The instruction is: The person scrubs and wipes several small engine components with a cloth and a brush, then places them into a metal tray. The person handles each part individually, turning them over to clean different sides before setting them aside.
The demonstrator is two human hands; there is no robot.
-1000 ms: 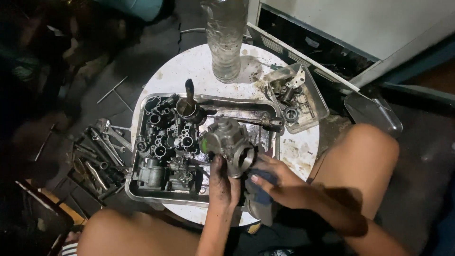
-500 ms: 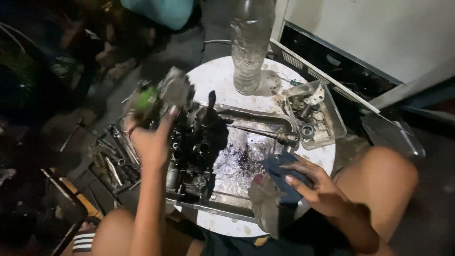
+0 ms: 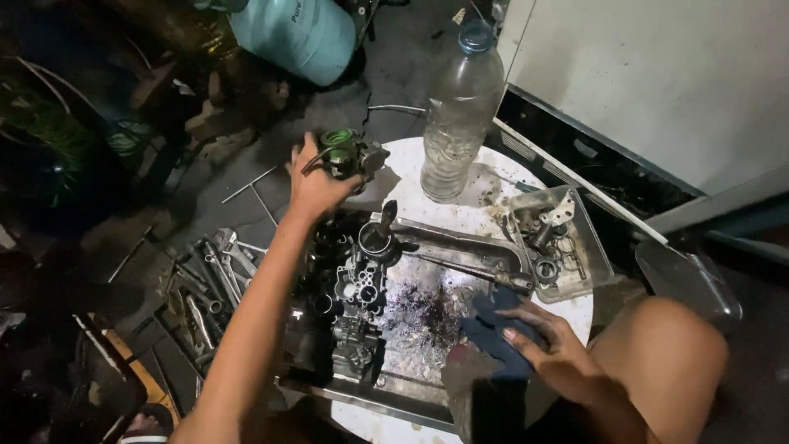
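My left hand [image 3: 312, 187] is stretched out to the far left edge of the round white table [image 3: 485, 214] and grips a grey carburetor with a green part [image 3: 349, 154], held above the table's rim. My right hand [image 3: 555, 349] rests near the table's front right with a dark blue rag [image 3: 493, 325] under its fingers. Between the hands lies a metal tray [image 3: 411, 386] with several greasy carburetor bodies [image 3: 357, 288] and a dark oily stain on its bare floor.
A clear plastic bottle [image 3: 458, 111] stands at the table's back. A clear plastic tub of small metal parts [image 3: 559, 242] sits at the right. Wrenches [image 3: 205, 279] lie scattered on the floor to the left. A light blue jug [image 3: 296, 33] lies beyond. My bare knee [image 3: 666, 362] is at right.
My left hand lifted the carburetor out of the tray and carried it away to the far left. My right hand stayed on the blue rag at the tray's right end.
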